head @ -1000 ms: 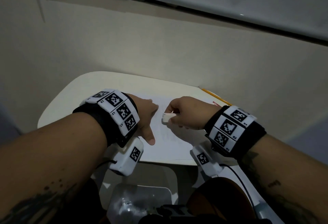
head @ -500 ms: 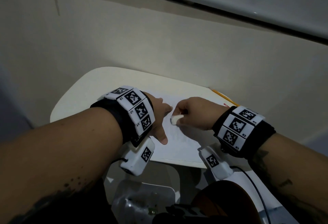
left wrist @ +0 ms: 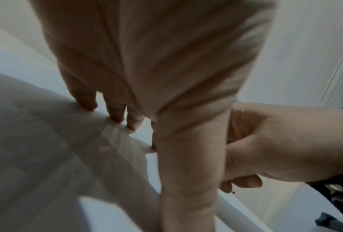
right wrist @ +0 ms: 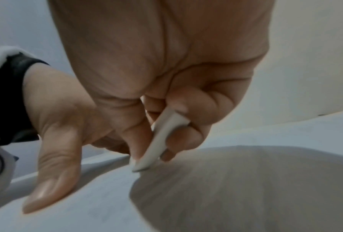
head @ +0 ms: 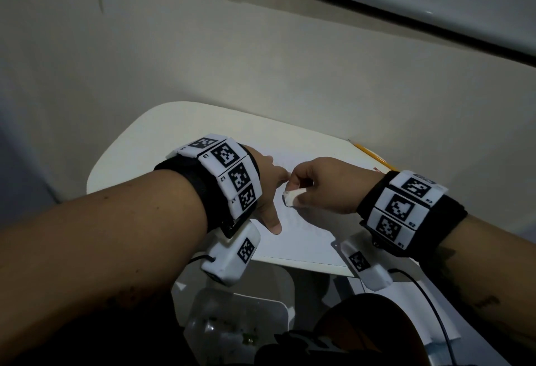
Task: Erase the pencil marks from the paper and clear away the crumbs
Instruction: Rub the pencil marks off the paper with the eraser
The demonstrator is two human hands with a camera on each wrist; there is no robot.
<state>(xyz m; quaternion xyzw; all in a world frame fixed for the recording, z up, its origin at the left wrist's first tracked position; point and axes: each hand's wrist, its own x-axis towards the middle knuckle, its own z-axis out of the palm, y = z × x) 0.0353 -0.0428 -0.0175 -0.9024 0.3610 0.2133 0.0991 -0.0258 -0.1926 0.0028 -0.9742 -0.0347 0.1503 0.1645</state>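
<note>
On the left side of the head view, the left hand lies flat on the white sheet of paper. Its fingers are straight and spread a little apart, and the thumb points toward the near edge of the sheet. In the left wrist view the fingertips press on the paper, and nothing is held in this hand. The paper itself lies on the small white table with rounded corners, near the front edge of the table.

Just beside the left hand, to its right, the right hand is closed in a pinch around a small white rubber eraser. The two hands are very near, almost touching. In the right wrist view the eraser sits between the thumb and the curled fingers, and its lower tip touches the paper. Faint grey pencil marks show on the sheet just below the eraser; they are too pale to read. I cannot tell if crumbs lie on the paper.

Further right, a yellow wooden pencil lies at the far right edge of the table, partly hidden behind the right wrist, well apart from the eraser.
</note>
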